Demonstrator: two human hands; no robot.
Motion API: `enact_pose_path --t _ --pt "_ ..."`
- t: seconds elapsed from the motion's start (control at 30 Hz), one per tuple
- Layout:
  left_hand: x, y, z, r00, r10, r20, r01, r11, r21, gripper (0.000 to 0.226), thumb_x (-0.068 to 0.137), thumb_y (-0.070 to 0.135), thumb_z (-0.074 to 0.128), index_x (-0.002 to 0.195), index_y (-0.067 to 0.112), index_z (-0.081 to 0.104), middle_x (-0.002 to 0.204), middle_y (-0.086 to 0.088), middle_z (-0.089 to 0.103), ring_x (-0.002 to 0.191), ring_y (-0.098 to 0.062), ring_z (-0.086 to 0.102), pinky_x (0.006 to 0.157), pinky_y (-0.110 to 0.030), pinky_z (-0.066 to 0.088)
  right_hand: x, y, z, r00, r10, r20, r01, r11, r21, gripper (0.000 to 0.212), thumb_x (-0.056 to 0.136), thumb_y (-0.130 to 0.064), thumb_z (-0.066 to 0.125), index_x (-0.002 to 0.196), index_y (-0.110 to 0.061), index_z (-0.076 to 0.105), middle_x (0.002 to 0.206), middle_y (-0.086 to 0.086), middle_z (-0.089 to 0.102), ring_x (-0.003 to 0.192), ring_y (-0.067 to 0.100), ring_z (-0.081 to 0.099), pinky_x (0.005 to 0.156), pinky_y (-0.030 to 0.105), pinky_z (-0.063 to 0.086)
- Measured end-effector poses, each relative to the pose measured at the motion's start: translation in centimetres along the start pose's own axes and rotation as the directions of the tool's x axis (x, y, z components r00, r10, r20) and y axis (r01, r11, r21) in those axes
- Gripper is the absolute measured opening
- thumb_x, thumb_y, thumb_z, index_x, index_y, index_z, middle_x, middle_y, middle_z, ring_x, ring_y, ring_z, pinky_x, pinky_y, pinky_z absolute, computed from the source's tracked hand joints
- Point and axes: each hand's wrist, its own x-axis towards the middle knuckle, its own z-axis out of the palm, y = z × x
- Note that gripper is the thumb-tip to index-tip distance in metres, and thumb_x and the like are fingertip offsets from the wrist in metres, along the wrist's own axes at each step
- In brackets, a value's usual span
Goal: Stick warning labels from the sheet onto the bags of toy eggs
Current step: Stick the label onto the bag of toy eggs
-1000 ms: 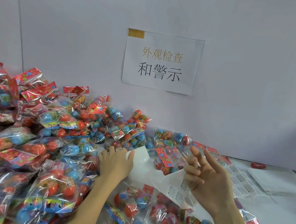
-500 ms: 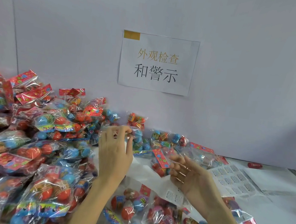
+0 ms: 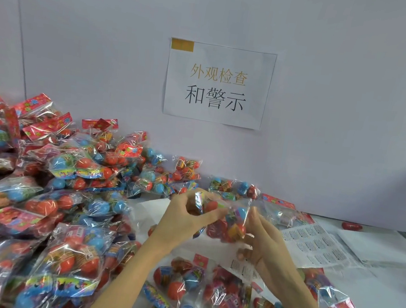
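A clear bag of red and blue toy eggs (image 3: 224, 217) is lifted above the table between both hands. My left hand (image 3: 183, 218) pinches its left end, fingers curled over the plastic. My right hand (image 3: 266, 245) grips the bag's right side from below. The label sheet (image 3: 319, 244), white with rows of small printed labels, lies on the table to the right of my hands. Another strip of labels (image 3: 242, 270) shows under my right wrist. A big heap of egg bags (image 3: 45, 184) fills the left side.
Several more egg bags (image 3: 217, 292) lie on the white table below my hands. A paper sign with Chinese text (image 3: 217, 84) hangs on the back wall. A loose red egg (image 3: 352, 226) sits far right near the wall. White paper (image 3: 378, 244) lies right of the sheet.
My left hand took a bag from the edge of the heap and lifted it toward the middle. My right hand rose and closed on the bag's other side.
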Motion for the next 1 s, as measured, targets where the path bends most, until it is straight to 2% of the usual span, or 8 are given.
enact_pose_path --t 0.13,0.23,0.3,0.43,0.6,0.77,0.9,1.0 --pt "-0.2 -0.1 0.4 0.996 -0.028 0.080 0.027 1.000 0.010 0.025 0.085 0.053 0.082 0.095 0.030 0.079 0.071 0.012 0.070 0.061 -0.010 0.061 0.060 -0.017 0.048 0.3 0.7 0.1 0.997 -0.021 -0.081 0.014 0.996 -0.091 0.053 0.087 -0.062 0.062 0.092 -0.014 0.083 0.092 0.016 0.080 0.082 0.028 0.078 0.054 0.018 0.054" --pt "-0.3 -0.1 0.5 0.998 -0.060 0.037 0.058 0.998 0.036 0.041 0.098 0.057 0.062 0.067 0.030 0.063 0.055 0.014 0.038 0.052 -0.004 0.035 0.055 -0.013 0.034 0.4 0.8 0.1 0.991 -0.051 -0.123 0.039 0.994 -0.098 0.042 0.093 -0.056 0.060 0.094 -0.022 0.085 0.094 0.013 0.081 0.087 0.028 0.079 0.064 0.025 0.060" --pt "-0.2 0.0 0.4 0.996 -0.085 -0.007 0.085 0.996 0.028 0.054 0.103 0.051 0.054 0.059 0.021 0.048 0.057 -0.003 0.031 0.055 -0.011 0.032 0.059 -0.015 0.032 0.5 0.8 -0.1 0.987 -0.075 -0.144 0.063 0.994 -0.085 0.039 0.094 -0.056 0.060 0.098 -0.025 0.085 0.096 0.012 0.081 0.090 0.029 0.079 0.069 0.033 0.062" --pt "-0.3 0.3 0.4 0.995 -0.090 -0.046 0.089 0.996 -0.025 0.066 0.102 0.052 0.055 0.077 -0.009 0.044 0.069 -0.022 0.035 0.067 -0.022 0.035 0.070 -0.026 0.034 0.6 0.8 0.0 0.982 -0.082 -0.170 0.073 0.996 -0.059 0.034 0.096 -0.053 0.060 0.108 -0.031 0.084 0.099 0.010 0.081 0.090 0.028 0.079 0.061 0.028 0.060" --pt "-0.3 0.3 0.9 0.994 -0.042 -0.102 0.036 0.997 -0.063 0.049 0.101 0.046 0.060 0.072 0.008 0.070 0.063 -0.018 0.049 0.058 -0.019 0.043 0.059 -0.026 0.038 0.7 0.9 0.0 0.986 -0.052 -0.160 0.048 0.998 -0.030 0.043 0.095 -0.054 0.059 0.098 -0.020 0.085 0.094 0.017 0.080 0.084 0.035 0.079 0.055 0.032 0.060" --pt "-0.2 0.0 1.0 0.984 0.005 -0.176 -0.004 1.000 0.003 0.056 0.096 0.052 0.059 0.068 0.005 0.063 0.052 0.002 0.044 0.047 -0.008 0.041 0.052 -0.015 0.038 0.8 1.4 -0.5 0.961 -0.211 -0.181 0.160 0.953 -0.258 0.068 0.098 -0.059 0.053 0.094 0.006 0.071 0.077 0.030 0.070 0.071 0.051 0.071 0.051 0.035 0.052" --pt "0.0 -0.3 0.5 0.955 -0.092 -0.282 0.091 0.996 -0.017 0.062 0.100 0.066 0.034 0.075 0.018 0.064 0.058 -0.002 0.056 0.043 -0.014 0.050 0.048 -0.023 0.044 0.7 1.0 -0.3 0.931 -0.314 -0.184 0.255 0.924 -0.286 0.034 0.094 -0.050 0.060 0.105 -0.028 0.082 0.092 0.007 0.081 0.073 0.038 0.075 0.064 0.040 0.062" --pt "0.2 -0.5 -0.1 0.946 -0.302 -0.116 0.275 0.941 -0.198 0.086 0.093 0.080 0.025 0.103 0.012 0.076 0.073 -0.009 0.069 0.044 -0.022 0.058 0.042 -0.027 0.047 0.5 1.0 -0.3 0.944 -0.329 -0.006 0.319 0.920 -0.229 0.037 0.094 -0.030 0.072 0.130 -0.041 0.073 0.123 -0.008 0.074 0.097 0.022 0.076 0.078 0.024 0.061"
